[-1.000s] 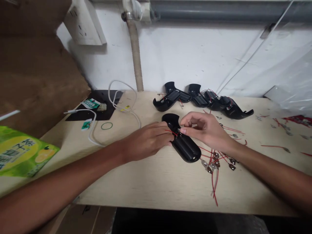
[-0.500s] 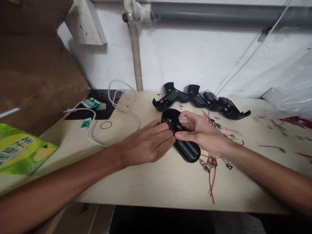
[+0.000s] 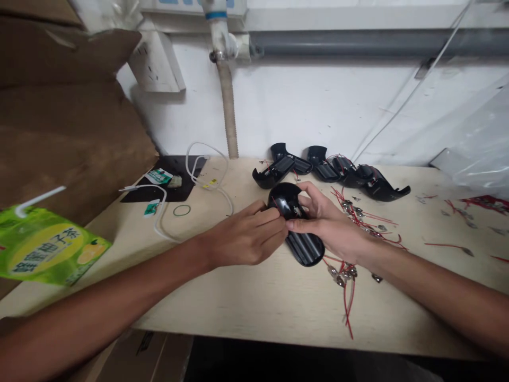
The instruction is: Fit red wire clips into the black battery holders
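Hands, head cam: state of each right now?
Left hand: fingers pinched at the black shell, seemingly on a red wire; unclear.
Right hand: closed on the black shell, thumb on top.

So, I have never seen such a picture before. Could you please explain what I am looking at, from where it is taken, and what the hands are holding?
The camera sits on a person's head and looks down at their two bare hands; there is no machine. The left hand and the right hand together hold a black plastic shell with a thin red wire at it, on a pale wooden table. Behind lie more black shells. Loose red wires with metal clips lie by the right wrist. To the left are a white cable, a green rubber band and a green drink carton.
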`<action>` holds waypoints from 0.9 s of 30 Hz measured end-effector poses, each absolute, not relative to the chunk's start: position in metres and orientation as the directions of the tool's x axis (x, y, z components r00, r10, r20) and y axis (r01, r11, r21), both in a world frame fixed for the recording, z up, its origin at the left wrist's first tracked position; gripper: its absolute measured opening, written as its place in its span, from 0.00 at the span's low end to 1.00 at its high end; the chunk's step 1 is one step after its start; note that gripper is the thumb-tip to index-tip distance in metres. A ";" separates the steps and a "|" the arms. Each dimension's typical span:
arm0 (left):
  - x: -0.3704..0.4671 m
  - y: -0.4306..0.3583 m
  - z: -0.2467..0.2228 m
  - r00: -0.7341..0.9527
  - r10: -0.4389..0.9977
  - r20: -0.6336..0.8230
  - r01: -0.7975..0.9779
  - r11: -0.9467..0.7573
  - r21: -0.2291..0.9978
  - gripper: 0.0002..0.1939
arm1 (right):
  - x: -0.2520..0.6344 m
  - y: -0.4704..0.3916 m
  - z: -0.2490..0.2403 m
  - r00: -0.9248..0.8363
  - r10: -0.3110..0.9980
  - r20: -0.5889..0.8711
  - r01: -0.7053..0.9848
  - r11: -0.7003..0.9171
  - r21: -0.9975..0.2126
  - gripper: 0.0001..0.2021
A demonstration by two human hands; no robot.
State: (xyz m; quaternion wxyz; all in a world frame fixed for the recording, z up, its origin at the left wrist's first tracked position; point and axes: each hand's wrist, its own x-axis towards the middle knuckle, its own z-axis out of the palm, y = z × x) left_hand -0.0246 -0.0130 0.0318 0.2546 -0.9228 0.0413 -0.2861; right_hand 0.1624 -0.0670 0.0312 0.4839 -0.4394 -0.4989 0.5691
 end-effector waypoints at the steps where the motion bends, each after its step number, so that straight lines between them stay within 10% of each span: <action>1: -0.025 -0.012 0.032 0.823 -0.231 0.519 0.070 -0.866 -0.495 0.06 | 0.164 -0.066 0.032 -0.162 0.985 -0.054 -0.140 -0.077 -0.987 0.21; 11: -0.028 -0.011 0.040 0.825 -0.246 0.509 0.082 -0.839 -0.538 0.08 | 0.169 -0.069 0.035 -0.375 0.908 -0.185 -0.259 -0.295 -0.920 0.14; 27: -0.035 -0.008 0.050 0.733 -0.265 0.626 0.112 -0.861 -0.495 0.06 | 0.179 -0.059 0.038 -0.046 0.983 -0.180 -0.207 -0.186 -0.961 0.15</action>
